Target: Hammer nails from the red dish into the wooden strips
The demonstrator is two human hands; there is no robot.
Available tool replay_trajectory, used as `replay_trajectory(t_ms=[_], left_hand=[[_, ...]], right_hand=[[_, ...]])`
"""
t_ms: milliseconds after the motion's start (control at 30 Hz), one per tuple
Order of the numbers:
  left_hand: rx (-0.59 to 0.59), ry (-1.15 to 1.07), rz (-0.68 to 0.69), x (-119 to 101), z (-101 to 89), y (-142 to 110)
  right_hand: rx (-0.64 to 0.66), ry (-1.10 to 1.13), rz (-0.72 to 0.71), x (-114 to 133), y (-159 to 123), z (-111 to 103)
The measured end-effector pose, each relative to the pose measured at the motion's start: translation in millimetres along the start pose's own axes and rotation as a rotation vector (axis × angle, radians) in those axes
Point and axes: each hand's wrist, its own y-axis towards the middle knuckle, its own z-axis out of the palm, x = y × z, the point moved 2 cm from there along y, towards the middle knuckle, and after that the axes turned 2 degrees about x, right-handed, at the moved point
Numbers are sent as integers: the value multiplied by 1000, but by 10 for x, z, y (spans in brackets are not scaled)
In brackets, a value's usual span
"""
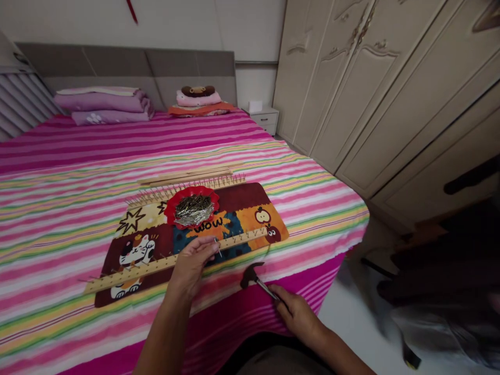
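My left hand (pixel 199 255) pinches a thin silver nail (pixel 219 249) between thumb and fingers, over a long wooden strip (pixel 152 267). Nails stand along parts of that strip, and small dark holes dot its face. My right hand (pixel 292 307) is wrapped round the handle of a hammer (pixel 253 275), whose dark head hangs in front of the strip. Beyond the left hand, a red scalloped bowl (pixel 169 211) holds a heap of silver and brassy nails (pixel 195 210). Under bowl and strip lies a printed mat (pixel 242 195) with a cat and "WOW".
Behind the bowl lies a second strip (pixel 230 181) bristling with nails, with plain wooden sticks (pixel 187 174) beyond it. Everything rests on a striped bedspread (pixel 320 208). Folded bedding (pixel 105 104) sits by the headboard; wardrobes (pixel 344 78) line the right side.
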Motion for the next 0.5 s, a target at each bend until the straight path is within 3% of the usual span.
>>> replay_trajectory(t_ms=[267,500], left_hand=[[-195,190,280,278,187,174],[-238,470,360,349,252,120]], right_hand=[[10,-31,19,35,7,-16],[13,-33,24,38,1,-14]])
